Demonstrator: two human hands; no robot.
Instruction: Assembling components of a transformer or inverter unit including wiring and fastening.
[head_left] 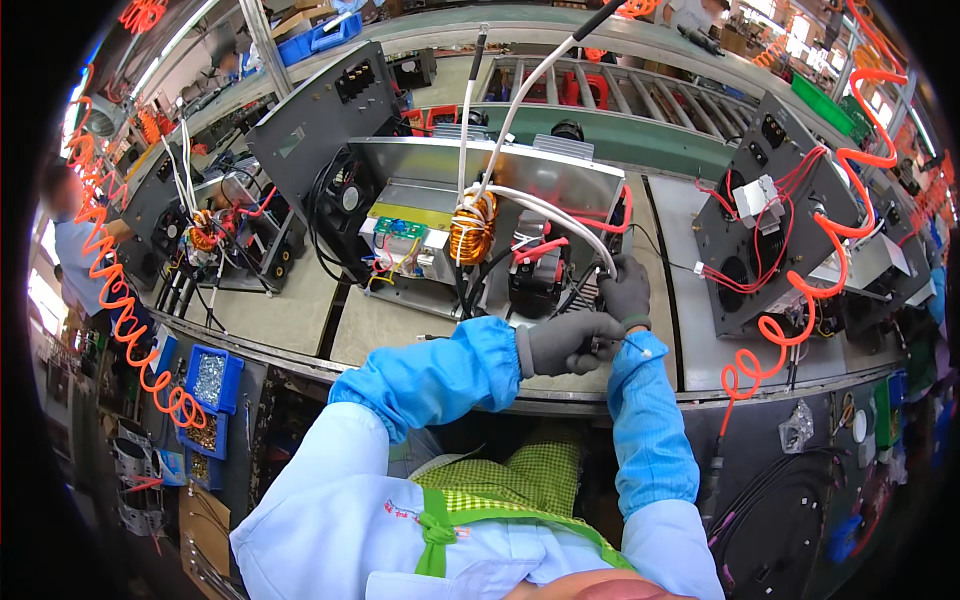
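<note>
An open metal machine chassis stands on the bench in front of me, with a copper-wound ring coil inside. Thick white cables rise and loop out of the coil. My right hand, in a grey glove, is closed at the chassis's right corner, around the end of the looping white cable. Just below it my left hand, gloved too, pinches a thin dark wire with a small white connector. Its fingertips nearly meet my right wrist. A black component with red leads sits inside, beside my hands.
Similar open units stand at left and right. Coiled orange air hoses hang on both sides. Blue bins of small parts sit at lower left. A roller conveyor runs behind. Another person stands far left.
</note>
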